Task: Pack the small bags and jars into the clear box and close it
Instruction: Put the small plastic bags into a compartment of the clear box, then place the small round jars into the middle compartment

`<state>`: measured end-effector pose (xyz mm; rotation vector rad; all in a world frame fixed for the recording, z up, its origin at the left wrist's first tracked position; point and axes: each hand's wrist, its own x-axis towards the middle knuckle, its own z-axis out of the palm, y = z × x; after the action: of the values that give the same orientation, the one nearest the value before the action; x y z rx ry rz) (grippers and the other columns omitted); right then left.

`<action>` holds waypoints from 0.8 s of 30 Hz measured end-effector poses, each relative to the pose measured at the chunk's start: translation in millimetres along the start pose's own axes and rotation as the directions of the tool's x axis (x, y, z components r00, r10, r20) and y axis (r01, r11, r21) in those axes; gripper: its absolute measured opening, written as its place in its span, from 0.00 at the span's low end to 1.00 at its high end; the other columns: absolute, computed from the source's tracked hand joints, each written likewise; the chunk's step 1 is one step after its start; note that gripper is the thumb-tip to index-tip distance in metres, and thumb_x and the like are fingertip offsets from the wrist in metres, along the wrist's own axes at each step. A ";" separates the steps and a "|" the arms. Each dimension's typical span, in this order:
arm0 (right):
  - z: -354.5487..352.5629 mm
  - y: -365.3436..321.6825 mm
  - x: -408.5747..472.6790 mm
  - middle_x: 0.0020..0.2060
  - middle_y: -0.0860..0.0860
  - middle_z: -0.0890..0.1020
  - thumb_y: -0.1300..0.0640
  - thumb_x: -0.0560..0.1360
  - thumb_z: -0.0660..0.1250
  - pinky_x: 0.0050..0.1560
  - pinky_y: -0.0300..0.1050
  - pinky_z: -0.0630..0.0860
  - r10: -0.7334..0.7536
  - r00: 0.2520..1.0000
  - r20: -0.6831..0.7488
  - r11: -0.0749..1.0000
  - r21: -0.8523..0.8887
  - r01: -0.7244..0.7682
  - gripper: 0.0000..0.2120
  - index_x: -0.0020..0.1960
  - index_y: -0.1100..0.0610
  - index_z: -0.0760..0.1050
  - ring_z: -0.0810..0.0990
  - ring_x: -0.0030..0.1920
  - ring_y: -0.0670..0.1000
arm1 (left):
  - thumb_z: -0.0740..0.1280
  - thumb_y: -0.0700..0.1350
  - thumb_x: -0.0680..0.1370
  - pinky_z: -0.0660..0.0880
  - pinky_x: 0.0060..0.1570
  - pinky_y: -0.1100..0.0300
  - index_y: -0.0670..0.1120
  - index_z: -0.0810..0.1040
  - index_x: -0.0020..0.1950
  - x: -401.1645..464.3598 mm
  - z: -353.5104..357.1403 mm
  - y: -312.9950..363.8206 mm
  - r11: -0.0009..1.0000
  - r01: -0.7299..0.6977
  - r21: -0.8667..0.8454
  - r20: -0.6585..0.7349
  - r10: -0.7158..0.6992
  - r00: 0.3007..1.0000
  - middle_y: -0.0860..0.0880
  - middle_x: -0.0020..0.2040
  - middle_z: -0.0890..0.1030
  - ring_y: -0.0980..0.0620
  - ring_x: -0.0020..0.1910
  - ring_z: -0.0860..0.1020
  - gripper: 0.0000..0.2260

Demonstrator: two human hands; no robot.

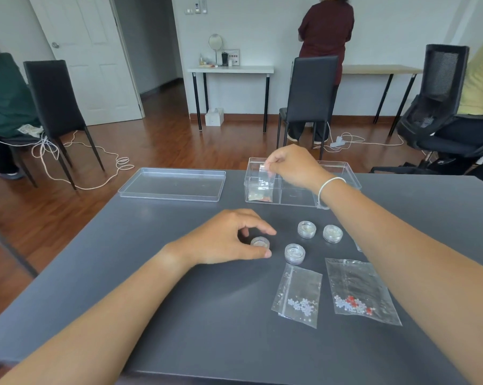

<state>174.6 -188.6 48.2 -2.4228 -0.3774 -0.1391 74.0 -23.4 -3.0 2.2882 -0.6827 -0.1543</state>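
Clear plastic on a matt grey top

I see a smooth matt table [179,315], a glossy transparent plastic box [296,200] and lid [173,184], thin crinkled plastic bags [298,295].

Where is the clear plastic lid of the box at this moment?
The clear plastic lid lies flat at the grey table's far edge, left of the clear open box.

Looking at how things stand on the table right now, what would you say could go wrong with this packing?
1. The right hand lowers a small bag into the clear box by its top edge; it could fold or catch on the wall.
2. The left hand closes on one jar close to another jar; a nudge might roll it.
3. The right forearm crosses above the remaining jars and could sweep them when withdrawing.
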 end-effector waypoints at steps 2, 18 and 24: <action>1.5 0.3 1.9 0.51 0.52 0.83 0.60 0.75 0.60 0.64 0.56 0.67 0.023 1.000 0.018 0.997 -0.072 -0.022 0.10 0.44 0.53 0.81 0.77 0.55 0.55 | 0.73 0.51 0.68 0.68 0.43 0.72 0.61 0.79 0.49 -0.2 0.5 0.2 1.000 0.006 0.004 0.004 -0.006 1.000 0.58 0.49 0.77 0.59 0.43 0.72 0.12; 7.1 13.1 -3.5 0.49 0.47 0.83 0.56 0.75 0.62 0.56 0.51 0.57 -0.084 0.993 -0.085 0.977 -0.205 0.065 0.08 0.42 0.47 0.79 0.72 0.58 0.54 | 0.74 0.48 0.67 0.69 0.44 0.67 0.58 0.80 0.48 0.0 -1.5 -0.6 1.000 0.008 0.029 0.001 -0.008 1.000 0.54 0.47 0.79 0.58 0.42 0.72 0.12; -7.4 17.8 -34.8 0.44 0.45 0.82 0.54 0.75 0.63 0.58 0.52 0.60 -0.179 0.972 -0.153 0.978 -0.130 0.160 0.07 0.44 0.49 0.80 0.69 0.50 0.47 | 0.74 0.49 0.67 0.69 0.45 0.67 0.60 0.79 0.49 0.8 -1.2 -3.3 0.999 0.012 0.041 0.001 -0.012 1.000 0.55 0.46 0.78 0.59 0.41 0.71 0.12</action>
<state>146.9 -214.5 36.2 -2.4696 -0.5139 -0.4453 76.5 -21.1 -4.4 2.3319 -0.6779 -0.1485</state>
